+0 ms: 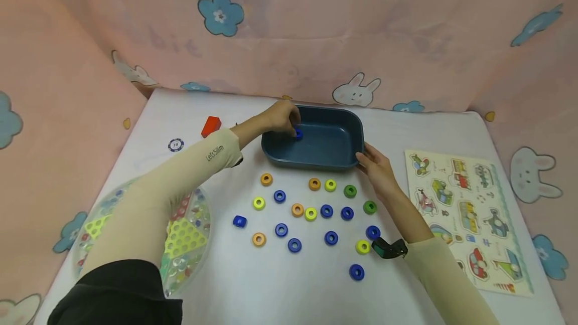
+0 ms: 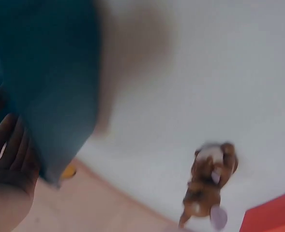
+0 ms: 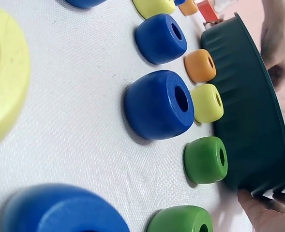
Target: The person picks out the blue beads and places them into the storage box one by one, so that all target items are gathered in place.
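Note:
A dark blue rectangular tray (image 1: 316, 160) stands toward the back of the white table. My left hand (image 1: 281, 117) reaches over its left rim, fingers bent down, and pinches a blue bead (image 1: 298, 134) inside the tray. The left wrist view has the hand (image 2: 11, 169) behind the tray's wall (image 2: 60, 87), hiding the bead. At the tray's front right corner, my right hand (image 1: 378, 170) grips the rim. Before the tray lie several loose beads with holes: blue beads (image 1: 331, 237), orange beads (image 1: 259, 239), yellow beads (image 1: 310, 214) and green beads (image 1: 349, 191).
A round game board (image 1: 191, 237) with coloured pieces lies under the left forearm. On the right is a picture puzzle board (image 1: 469, 214). Back left are a red block (image 1: 210, 126), a round chip (image 1: 175, 145) and a small brown animal figure (image 2: 210, 179). A patterned cloth (image 1: 289, 54) hangs behind.

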Tool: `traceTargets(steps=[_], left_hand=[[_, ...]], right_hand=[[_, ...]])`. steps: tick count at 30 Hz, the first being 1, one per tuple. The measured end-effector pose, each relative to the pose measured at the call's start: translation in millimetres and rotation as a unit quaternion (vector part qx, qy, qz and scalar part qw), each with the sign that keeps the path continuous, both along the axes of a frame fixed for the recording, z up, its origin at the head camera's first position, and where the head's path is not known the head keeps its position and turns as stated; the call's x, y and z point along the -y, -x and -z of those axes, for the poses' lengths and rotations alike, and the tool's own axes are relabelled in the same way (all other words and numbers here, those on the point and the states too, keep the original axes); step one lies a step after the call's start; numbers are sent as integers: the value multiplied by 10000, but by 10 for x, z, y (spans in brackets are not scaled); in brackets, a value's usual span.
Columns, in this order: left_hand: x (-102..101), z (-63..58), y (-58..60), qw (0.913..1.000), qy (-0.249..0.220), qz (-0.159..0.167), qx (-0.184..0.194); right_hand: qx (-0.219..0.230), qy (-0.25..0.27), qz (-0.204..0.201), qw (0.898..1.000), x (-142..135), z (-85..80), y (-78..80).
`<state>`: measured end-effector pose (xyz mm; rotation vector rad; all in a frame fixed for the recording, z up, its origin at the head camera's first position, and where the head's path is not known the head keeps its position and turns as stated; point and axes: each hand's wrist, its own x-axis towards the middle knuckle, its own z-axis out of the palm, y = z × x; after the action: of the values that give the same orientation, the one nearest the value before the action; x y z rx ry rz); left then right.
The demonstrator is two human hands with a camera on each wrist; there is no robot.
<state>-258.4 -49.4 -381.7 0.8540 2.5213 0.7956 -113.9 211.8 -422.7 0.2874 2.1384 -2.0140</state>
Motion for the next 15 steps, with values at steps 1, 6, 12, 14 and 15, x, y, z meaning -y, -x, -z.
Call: traceTargets(steps=[1,6,12,14,15], left_hand=[[27,-52,-18,9999,-149,-45,7],[229,-396,-291,9963,-831,-114,190],[561,-613,-825,9944,-902,49,556],[676,-603,-999,9924,-875,-84,864],[731,-589,-1090,9908,-851,-204,1033]], right_hand=[[-8,-4,-13,10000,-2,2,0],[-104,-6,-46,9999,-2,3,10],[-130,37,-3,9999,7,-2,-6],[-121,55,13,9999,11,3,-15],[-124,59,0,9999,13,7,-16]])
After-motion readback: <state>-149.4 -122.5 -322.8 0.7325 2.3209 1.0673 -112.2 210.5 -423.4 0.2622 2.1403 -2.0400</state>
